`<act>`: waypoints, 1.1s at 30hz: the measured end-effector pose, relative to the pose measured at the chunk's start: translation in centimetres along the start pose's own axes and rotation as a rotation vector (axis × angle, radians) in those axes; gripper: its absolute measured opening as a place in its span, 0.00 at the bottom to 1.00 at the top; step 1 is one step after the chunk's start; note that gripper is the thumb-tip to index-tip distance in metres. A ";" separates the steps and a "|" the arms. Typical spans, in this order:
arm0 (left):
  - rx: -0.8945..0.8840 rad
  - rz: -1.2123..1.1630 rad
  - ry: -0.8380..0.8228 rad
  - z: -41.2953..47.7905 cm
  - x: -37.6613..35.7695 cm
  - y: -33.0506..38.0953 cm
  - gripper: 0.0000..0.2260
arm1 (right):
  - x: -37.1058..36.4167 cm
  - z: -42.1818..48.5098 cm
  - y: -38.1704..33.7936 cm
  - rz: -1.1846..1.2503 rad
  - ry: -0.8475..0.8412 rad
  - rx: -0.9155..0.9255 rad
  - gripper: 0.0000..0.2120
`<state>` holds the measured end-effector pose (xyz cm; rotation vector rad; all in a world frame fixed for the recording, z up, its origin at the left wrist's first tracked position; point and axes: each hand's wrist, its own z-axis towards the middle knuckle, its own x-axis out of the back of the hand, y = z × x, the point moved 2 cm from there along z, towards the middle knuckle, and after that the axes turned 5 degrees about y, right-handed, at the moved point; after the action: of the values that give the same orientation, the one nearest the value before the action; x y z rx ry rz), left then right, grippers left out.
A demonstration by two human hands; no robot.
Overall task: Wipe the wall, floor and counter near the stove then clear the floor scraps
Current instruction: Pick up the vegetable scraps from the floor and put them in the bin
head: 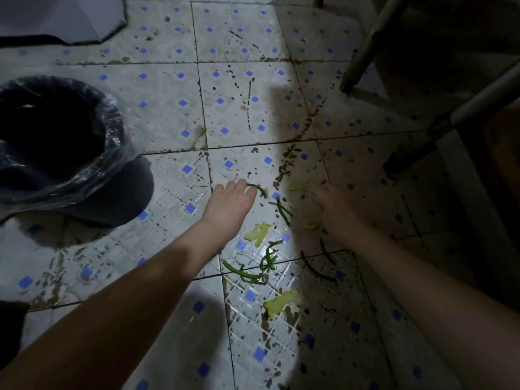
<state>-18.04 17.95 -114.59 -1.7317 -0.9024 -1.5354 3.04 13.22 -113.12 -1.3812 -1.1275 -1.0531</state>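
Left grip (229, 204), frame centre: pinching green stem (258, 188) on tiled floor (168, 114). Right grip (333, 205), shadowed and blurred: hold cannot be told.

The left hand (229, 202) covers its own fingertips, so it cannot be determined whether they pinch the curved green stem (257, 188) or only touch it. The right hand (333, 204) lies in shadow and is blurred; its finger position is unreadable. The lined bin (112, 136) is cut off by the left edge, and its interior is too dark to read. The pale legs (365, 49) at upper right run out past the top and right edges. A dark object (11, 327) at lower left is cropped and unidentifiable.
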 end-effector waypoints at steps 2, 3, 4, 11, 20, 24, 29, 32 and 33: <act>-0.015 -0.027 -0.022 0.9 -0.4 0.6 0.26 | -0.6 0.0 0.7 -0.014 -0.027 -0.042 0.12; -0.022 -0.039 -0.035 1.3 -0.6 0.9 0.29 | -0.9 0.0 1.1 -0.006 -0.045 -0.060 0.12; -0.028 -0.044 -0.044 1.7 -0.7 1.1 0.31 | -1.1 0.0 1.5 0.004 -0.060 -0.074 0.13; -0.095 -0.016 -0.097 4.8 -2.3 1.8 0.28 | -2.0 -0.4 3.3 0.050 -0.120 -0.132 0.20; -0.089 -0.044 -0.064 6.6 -4.1 2.4 0.21 | -2.7 -1.2 4.5 0.074 -0.107 -0.147 0.23; -0.078 -0.068 -0.087 7.1 -4.3 2.3 0.21 | -2.6 -0.7 4.2 0.040 -0.110 -0.144 0.24; -0.093 -0.047 -0.053 8.1 -3.7 2.6 0.21 | -2.3 -0.2 3.9 0.040 -0.129 -0.132 0.24; -0.110 -0.052 -0.031 8.8 -3.2 3.2 0.23 | -2.3 -0.3 4.2 0.063 -0.150 -0.134 0.24; -0.115 -0.055 -0.028 9.0 -3.1 3.6 0.24 | -2.2 -0.3 4.4 0.064 -0.152 -0.131 0.24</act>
<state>-10.36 23.23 -118.73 -1.8273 -0.8987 -1.6310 6.95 12.52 -116.06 -1.6131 -1.1325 -1.0036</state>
